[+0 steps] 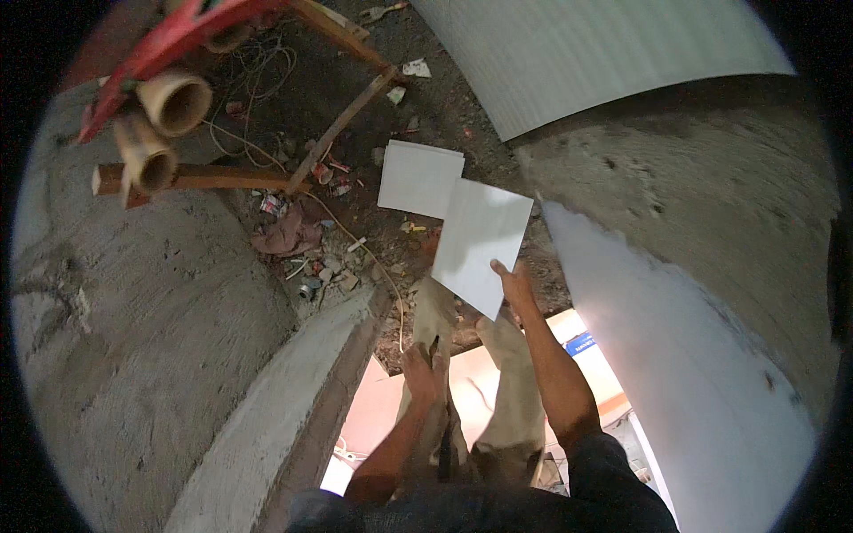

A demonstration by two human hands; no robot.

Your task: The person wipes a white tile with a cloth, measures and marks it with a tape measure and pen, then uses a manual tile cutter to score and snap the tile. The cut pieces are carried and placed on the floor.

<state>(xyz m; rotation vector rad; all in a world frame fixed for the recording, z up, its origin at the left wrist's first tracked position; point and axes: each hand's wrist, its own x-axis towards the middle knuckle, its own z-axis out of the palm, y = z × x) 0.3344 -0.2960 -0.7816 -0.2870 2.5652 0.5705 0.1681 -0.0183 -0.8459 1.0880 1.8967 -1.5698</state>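
Note:
My right hand (514, 282) grips a white rectangular tile (484, 240) by its near right edge, thumb on top and the other fingers hidden beneath. The tile is held tilted in front of my legs, and its far left corner overlaps a small stack of similar white tiles (418, 178) on the dirt floor. Lower and to the left, my left hand (425, 369) is closed in front of my trouser leg. A small dark tip (434, 343) sticks out by its fingers; what it belongs to I cannot make out.
Bamboo poles (173, 102) and a wooden frame (342, 129) stand at the upper left. Rubble and litter (333, 271) lie on the floor with a thin cable (373, 253). Rough cement walls (133, 329) flank both sides. A pale curved sheet (604, 53) hangs at the upper right.

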